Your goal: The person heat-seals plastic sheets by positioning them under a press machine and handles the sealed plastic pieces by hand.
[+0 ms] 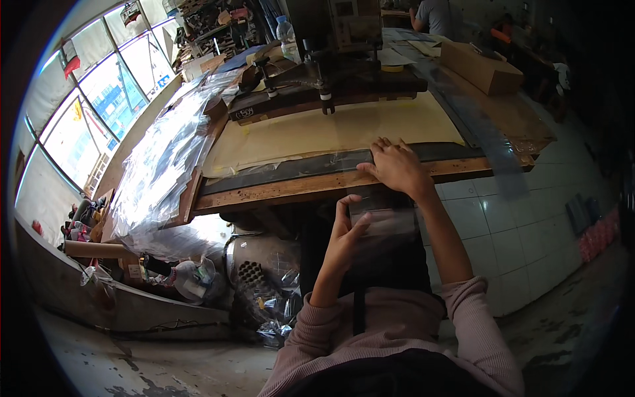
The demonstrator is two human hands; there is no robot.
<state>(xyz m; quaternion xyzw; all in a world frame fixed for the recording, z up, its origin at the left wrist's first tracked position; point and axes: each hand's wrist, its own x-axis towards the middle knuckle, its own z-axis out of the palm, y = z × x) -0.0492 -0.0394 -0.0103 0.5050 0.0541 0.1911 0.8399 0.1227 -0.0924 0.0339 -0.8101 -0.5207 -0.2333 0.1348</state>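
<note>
A blurred clear sheet (390,226), long axis unclear, hangs below the table (264,197) edge, just right of the nearer left hand (342,235), its half-curled fingers' hold uncertain, while the right hand (400,169) spreads seemingly empty fingers over the tan board (311,132).

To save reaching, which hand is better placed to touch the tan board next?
Probably your right hand: it's at the front edge of the tan board. Your left hand is below the wooden table edge, seemingly holding clear film.
</note>
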